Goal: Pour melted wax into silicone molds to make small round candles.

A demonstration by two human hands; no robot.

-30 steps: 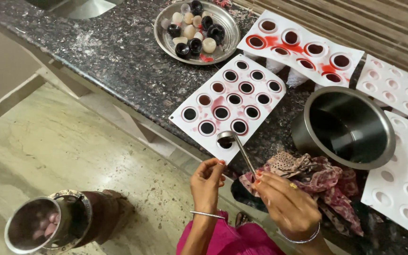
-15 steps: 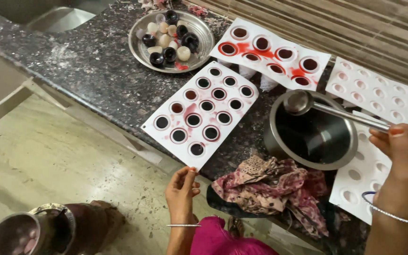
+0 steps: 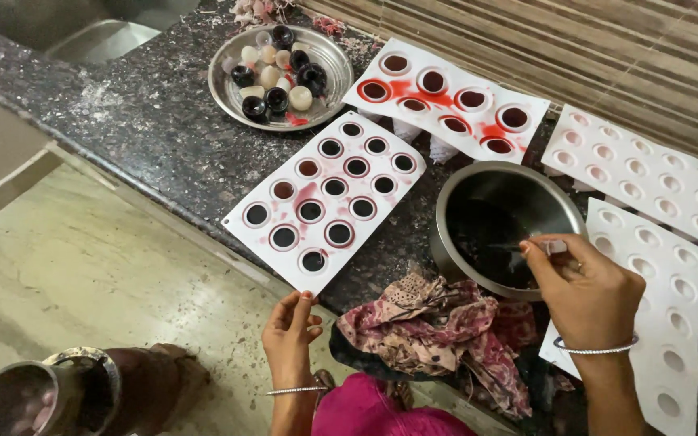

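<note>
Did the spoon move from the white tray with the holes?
Yes. The spoon left the filled mould and went right, into the steel pot, held by the right hand.

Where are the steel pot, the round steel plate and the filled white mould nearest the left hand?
steel pot [image 3: 448,211]: head view, left rim.
round steel plate [image 3: 332,56]: head view, bare right inner wall.
filled white mould [image 3: 245,235]: head view, bare white near-left corner.
</note>
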